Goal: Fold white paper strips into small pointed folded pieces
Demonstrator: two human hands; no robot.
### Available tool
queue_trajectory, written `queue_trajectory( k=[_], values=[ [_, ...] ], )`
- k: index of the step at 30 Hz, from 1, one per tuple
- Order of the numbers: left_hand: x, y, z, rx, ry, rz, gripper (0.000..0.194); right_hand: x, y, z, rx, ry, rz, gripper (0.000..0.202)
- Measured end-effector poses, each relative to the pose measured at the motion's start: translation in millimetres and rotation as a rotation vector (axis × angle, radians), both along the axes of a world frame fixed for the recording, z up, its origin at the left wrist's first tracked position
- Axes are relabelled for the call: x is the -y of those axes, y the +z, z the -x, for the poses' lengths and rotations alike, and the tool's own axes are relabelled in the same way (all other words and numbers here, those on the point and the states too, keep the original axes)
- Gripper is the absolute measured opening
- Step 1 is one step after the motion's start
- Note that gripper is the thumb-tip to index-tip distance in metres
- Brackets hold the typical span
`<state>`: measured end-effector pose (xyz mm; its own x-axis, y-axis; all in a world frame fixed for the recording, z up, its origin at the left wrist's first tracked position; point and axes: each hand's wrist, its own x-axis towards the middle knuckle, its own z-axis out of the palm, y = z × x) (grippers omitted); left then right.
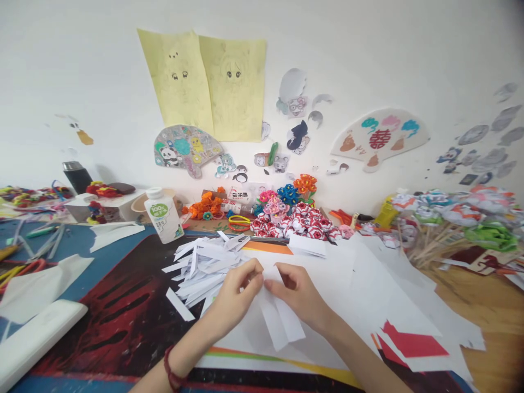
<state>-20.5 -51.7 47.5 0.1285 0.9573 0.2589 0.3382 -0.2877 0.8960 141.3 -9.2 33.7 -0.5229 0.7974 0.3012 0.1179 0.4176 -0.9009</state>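
Between my two hands is a white paper strip (280,321), creased lengthwise, its lower end hanging toward me over white sheets. My left hand (242,284) pinches its upper left edge with thumb and fingers. My right hand (297,292) grips the upper right edge, thumb in front and fingers curled behind. Both thumbs nearly meet at the top of the strip. Just left of my left hand lies a loose heap of cut white paper strips (204,267). A small folded stack of white paper (307,245) rests beyond my right hand.
White sheets (368,284) spread to the right, with red paper (417,344) on them. A white bottle (164,215) stands behind the heap. Red-and-white paper flowers (303,221) line the wall side. A long white object (41,338) and scissors (24,273) lie at left.
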Motion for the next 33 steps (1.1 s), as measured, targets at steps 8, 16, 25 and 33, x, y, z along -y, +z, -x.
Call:
queue_trajectory(
  k=[8,16,25,33],
  values=[
    [-0.8,-1.4,0.2,-0.024,0.003,0.0,0.02,-1.8,0.8,-0.1,-0.022,-0.107,-0.054,0.041],
    [2.9,2.0,-1.4,-0.066,0.017,-0.003,0.018,-6.4,4.9,-6.8,-0.193,-0.139,0.142,0.029],
    [-1.4,-1.5,-2.0,-0.05,0.103,-0.039,0.023,-15.2,8.0,-11.6,-0.178,-0.135,0.126,0.034],
    [-2.5,-2.5,0.2,-0.071,0.144,-0.08,0.017,-11.6,0.7,-5.5,0.009,-0.091,-0.071,0.042]
  ],
)
